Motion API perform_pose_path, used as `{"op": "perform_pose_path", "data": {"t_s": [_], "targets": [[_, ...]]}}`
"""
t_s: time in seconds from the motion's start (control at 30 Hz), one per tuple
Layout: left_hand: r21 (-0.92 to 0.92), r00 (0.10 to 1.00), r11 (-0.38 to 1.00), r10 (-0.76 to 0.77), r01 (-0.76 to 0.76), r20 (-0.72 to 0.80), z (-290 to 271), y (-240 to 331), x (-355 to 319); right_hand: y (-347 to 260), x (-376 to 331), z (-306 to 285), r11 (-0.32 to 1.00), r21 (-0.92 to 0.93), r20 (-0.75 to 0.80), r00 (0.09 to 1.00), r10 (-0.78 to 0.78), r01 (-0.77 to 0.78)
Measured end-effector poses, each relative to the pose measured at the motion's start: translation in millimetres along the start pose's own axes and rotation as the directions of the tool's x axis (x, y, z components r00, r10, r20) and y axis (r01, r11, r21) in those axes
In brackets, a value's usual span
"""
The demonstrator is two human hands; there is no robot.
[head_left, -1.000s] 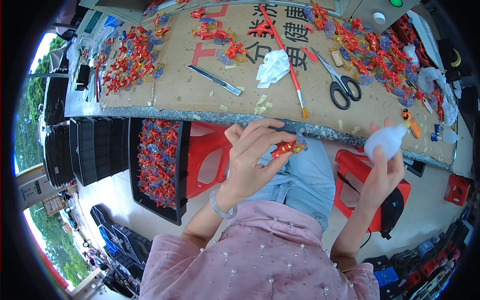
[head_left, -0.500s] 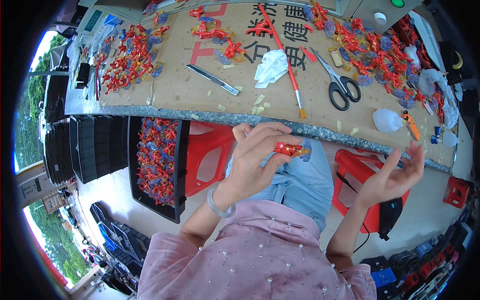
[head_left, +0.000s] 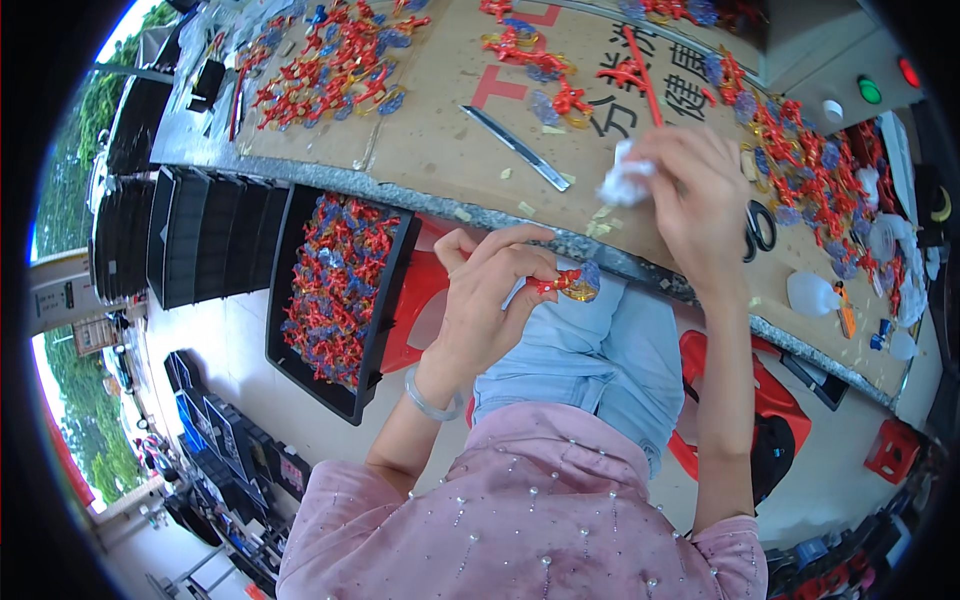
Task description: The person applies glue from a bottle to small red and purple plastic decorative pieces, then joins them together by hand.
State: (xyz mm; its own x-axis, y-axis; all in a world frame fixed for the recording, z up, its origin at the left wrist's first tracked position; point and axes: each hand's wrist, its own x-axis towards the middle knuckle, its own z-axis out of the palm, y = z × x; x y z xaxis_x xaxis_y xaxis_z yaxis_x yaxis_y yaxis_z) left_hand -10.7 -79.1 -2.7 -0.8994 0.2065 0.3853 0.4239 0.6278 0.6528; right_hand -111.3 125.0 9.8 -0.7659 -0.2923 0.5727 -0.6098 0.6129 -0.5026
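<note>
My left hand (head_left: pixel 492 287) pinches a small red figurine (head_left: pixel 560 285) with clear yellow and bluish parts, holding it above my lap just off the table's near edge. Over the cardboard, my right hand (head_left: pixel 695 185) grips a crumpled white tissue (head_left: pixel 627 178), its fingers closed on it. Behind that hand, a red-handled paintbrush (head_left: pixel 645 75) is partly covered. A craft knife (head_left: pixel 515 146) lies to the left of the tissue. Black-handled scissors (head_left: pixel 760 230) show only partly, beside my right wrist.
Piles of similar figurines lie at the table's left (head_left: pixel 330 75) and right (head_left: pixel 800 160). A black crate (head_left: pixel 372 370) full of them stands below the left edge. A white squeeze bottle (head_left: pixel 812 294) sits near the front right edge. Red stools (head_left: pixel 770 400) stand underneath.
My right hand has moved from beyond the table's front right edge onto the tabletop and taken hold of the tissue. The left hand still holds the figurine; the view has turned slightly.
</note>
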Motion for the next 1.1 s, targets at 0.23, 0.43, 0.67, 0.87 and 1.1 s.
{"op": "perform_pose_path", "data": {"t_s": [0.23,0.43,0.67,0.87,1.1], "targets": [[-0.344,0.976,0.938,0.033,0.043,0.214,5.0,-14.9,4.6,-32.8,-22.3,-23.8,0.754,0.533,0.574,0.819,0.01,-0.383],[-0.46,0.929,0.868,-0.003,0.187,0.371,8.4,-9.9,2.6,-31.1,0.5,-35.2,0.886,0.349,0.807,0.578,-0.118,-0.306],[-0.758,0.939,0.564,-0.104,0.327,0.328,13.8,-9.9,-10.1,-22.6,-2.6,-27.2,0.893,0.344,0.391,0.909,0.144,-0.289],[-0.36,0.982,0.932,0.025,0.044,0.185,1.6,-10.1,-1.7,-15.2,-16.2,-13.7,0.99,-0.108,0.064,0.995,-0.08,0.086],[-0.38,0.987,0.924,0.084,-0.025,0.139,8.3,-1.6,5.8,-37.6,-101.5,-19.7,0.444,0.631,0.534,0.772,0.345,-0.636]]}}
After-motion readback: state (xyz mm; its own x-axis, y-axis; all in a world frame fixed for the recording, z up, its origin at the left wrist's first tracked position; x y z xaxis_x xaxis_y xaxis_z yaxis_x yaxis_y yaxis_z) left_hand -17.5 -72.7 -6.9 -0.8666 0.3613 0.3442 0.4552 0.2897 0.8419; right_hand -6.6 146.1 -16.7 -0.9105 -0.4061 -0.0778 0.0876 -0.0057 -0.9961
